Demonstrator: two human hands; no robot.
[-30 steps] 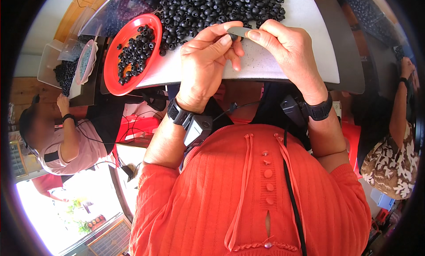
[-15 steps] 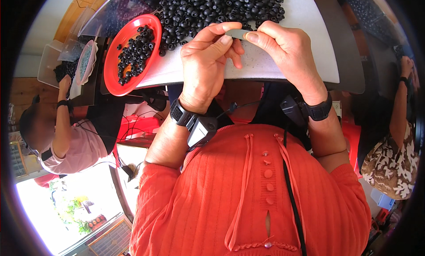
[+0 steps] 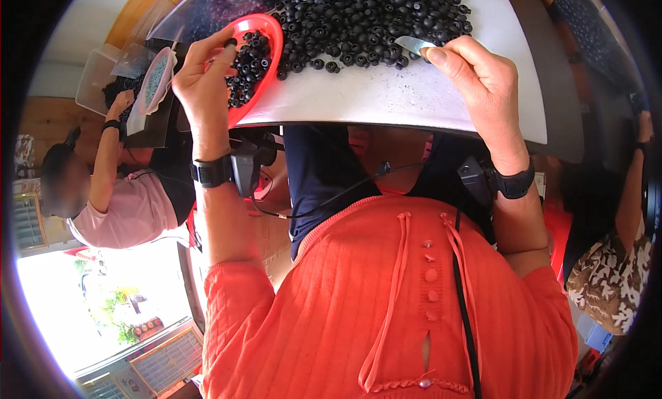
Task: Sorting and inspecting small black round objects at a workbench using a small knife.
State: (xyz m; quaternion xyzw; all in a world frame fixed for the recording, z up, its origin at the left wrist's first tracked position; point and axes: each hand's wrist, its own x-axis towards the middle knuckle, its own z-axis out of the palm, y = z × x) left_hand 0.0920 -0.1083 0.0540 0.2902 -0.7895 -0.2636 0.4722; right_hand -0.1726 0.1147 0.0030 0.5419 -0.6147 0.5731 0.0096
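head view: hands have parted, left hand (image 3: 205, 78) pinching a black piece (image 3: 230, 43) over the red bowl (image 3: 271, 33), right hand (image 3: 476, 75) gripping a blade (image 3: 412, 44).

Sunlit window (image 3: 89, 309), wooden wall (image 3: 45, 120)

A single fisheye view looks steeply down from the person's head, close over their orange-sleeved chest and forearms, facing a white table (image 3: 386, 99) whose edge bends near the top rim; co-workers sit at the far left and right margins, dark vignette all around
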